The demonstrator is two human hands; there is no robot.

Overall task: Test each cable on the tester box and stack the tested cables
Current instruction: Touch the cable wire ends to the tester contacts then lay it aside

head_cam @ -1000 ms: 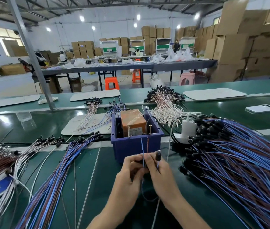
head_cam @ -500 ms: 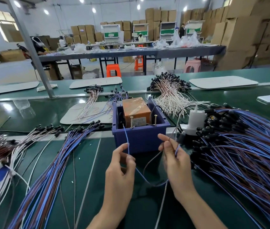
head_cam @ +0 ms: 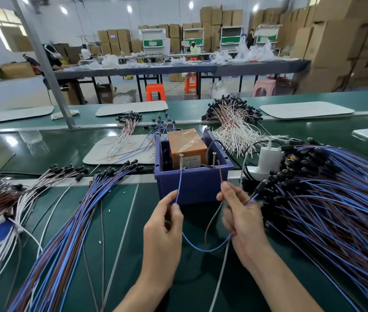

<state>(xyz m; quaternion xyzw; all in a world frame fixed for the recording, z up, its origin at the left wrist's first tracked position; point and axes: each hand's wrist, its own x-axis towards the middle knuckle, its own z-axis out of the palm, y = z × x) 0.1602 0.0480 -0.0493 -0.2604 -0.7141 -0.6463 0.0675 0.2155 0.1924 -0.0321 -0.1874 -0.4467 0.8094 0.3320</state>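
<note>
Two ends of one cable (head_cam: 203, 250), pinched in my left fingers (head_cam: 171, 199) and right fingers (head_cam: 229, 189), reach the tester box (head_cam: 187, 147) screws on the counter (head_cam: 147, 197), so any wobble could break contact and misread it.

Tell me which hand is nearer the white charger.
Right. The right hand sits in front of the charger, slightly to its left; the left hand is farther left, before the box's left half. Both pinch the cable.

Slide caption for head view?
Left hand pinches blue lead, right hand brown lead, at tester box screws.
</note>
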